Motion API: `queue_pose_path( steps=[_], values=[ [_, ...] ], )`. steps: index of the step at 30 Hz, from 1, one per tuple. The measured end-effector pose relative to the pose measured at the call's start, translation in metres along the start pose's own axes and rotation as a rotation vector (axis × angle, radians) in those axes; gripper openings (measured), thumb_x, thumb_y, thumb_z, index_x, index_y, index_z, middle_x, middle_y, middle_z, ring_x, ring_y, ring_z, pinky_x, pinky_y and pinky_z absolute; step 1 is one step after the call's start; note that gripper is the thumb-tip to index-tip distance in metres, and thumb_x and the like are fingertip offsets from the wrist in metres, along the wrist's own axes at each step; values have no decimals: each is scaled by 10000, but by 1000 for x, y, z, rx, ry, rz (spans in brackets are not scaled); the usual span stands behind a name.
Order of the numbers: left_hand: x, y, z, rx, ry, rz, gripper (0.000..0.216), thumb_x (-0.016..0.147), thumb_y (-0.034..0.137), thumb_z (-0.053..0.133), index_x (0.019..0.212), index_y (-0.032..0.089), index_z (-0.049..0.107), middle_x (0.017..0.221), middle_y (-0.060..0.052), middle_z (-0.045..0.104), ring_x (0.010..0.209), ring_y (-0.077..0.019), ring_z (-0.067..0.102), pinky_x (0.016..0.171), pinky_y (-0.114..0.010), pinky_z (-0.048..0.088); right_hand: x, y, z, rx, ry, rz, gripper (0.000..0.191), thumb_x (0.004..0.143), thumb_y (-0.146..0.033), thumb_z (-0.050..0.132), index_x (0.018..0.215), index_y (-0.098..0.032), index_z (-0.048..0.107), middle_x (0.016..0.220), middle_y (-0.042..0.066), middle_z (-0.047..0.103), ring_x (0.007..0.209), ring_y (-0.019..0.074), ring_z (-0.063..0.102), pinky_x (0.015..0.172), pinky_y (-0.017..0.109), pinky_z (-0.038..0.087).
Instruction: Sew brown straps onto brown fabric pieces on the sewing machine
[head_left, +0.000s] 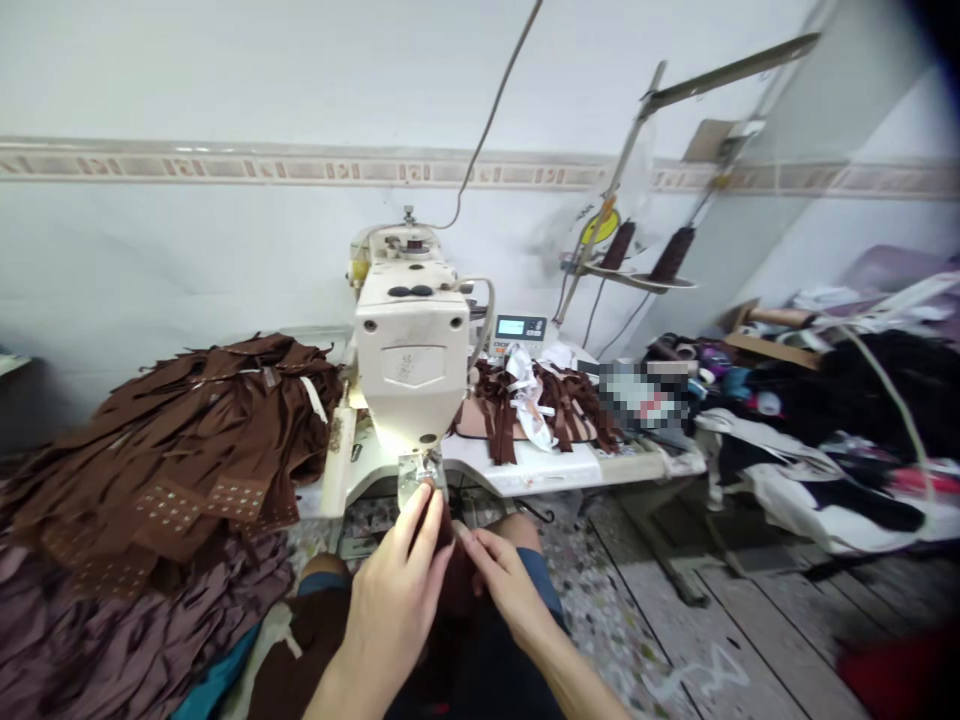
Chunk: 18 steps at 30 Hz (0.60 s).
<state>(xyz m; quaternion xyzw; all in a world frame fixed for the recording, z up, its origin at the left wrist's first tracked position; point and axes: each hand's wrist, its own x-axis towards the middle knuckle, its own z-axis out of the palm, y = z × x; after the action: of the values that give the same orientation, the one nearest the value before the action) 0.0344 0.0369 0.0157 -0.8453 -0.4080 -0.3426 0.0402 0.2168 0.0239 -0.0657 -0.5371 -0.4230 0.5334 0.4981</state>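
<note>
Both hands meet low in the view, just in front of the needle area of a cream industrial sewing machine (411,345). On the near side, the left hand (395,600) has its fingers extended forward and pinched on a dark brown strip of fabric (444,540), its fingertips reaching almost to the presser foot (426,468). Beside it, the right hand (510,585) pinches the same strip from the other side, index finger and thumb closed on the cloth, so that the strip runs between the two hands and up to the foot at the bench (540,468) edge. Below the hands the brown fabric drops toward the person's lap, where it merges with dark clothing and cannot be followed further. To the left of the machine lies a large heap of brown garment pieces (187,440), some with pale dotted bands. To the right of the machine head, a smaller bundle of brown strips (555,405) with a white piece among them rests on the bench, near a small grey control panel (520,328). Farther right, two dark thread cones (671,255) sit on a stand, and mixed cloth clutter (840,420) spreads across the right side above a wooden plank floor (750,620).
</note>
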Motion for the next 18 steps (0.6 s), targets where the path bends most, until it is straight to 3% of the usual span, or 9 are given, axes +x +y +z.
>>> queue_pose_path(
  steps=[2,6,9,14,18],
  values=[
    [-7,-7,-1,-51,-9,26,634,1098,240,522,1704,272,337,1644,-94,551,1406,-252,647,1084,-295,596,12,-6,-23,-125,29,-73,655,836,-859,658,765,-208,638,630,-20,552,526,139,469,500,265,387],
    [-24,-23,-2,-75,59,57,640,1085,246,546,1694,316,364,1592,-65,610,1334,-246,703,1097,-299,593,44,-33,-72,-332,88,-225,523,868,-709,684,853,-188,737,730,36,709,659,199,634,657,315,509],
    [-33,-26,-4,-71,128,33,642,1070,231,570,1679,340,399,1548,-48,652,1297,-254,727,1129,-326,580,74,-57,-92,-399,85,-260,380,870,-551,709,903,-180,786,770,50,753,687,213,665,680,320,521],
    [-37,-18,-5,-114,153,-37,626,1065,177,565,1653,352,446,1568,-29,636,1309,-240,720,1140,-302,568,129,-81,-84,-509,35,-272,282,870,-412,688,929,-166,813,762,55,782,630,206,688,627,295,517],
    [-45,-19,-7,-180,155,-103,563,1063,152,561,1588,354,535,1542,-42,659,1332,-234,705,1123,-313,579,150,-84,-68,-630,22,-269,230,895,-336,692,965,-159,822,797,62,803,636,198,722,634,275,506]
  ],
)
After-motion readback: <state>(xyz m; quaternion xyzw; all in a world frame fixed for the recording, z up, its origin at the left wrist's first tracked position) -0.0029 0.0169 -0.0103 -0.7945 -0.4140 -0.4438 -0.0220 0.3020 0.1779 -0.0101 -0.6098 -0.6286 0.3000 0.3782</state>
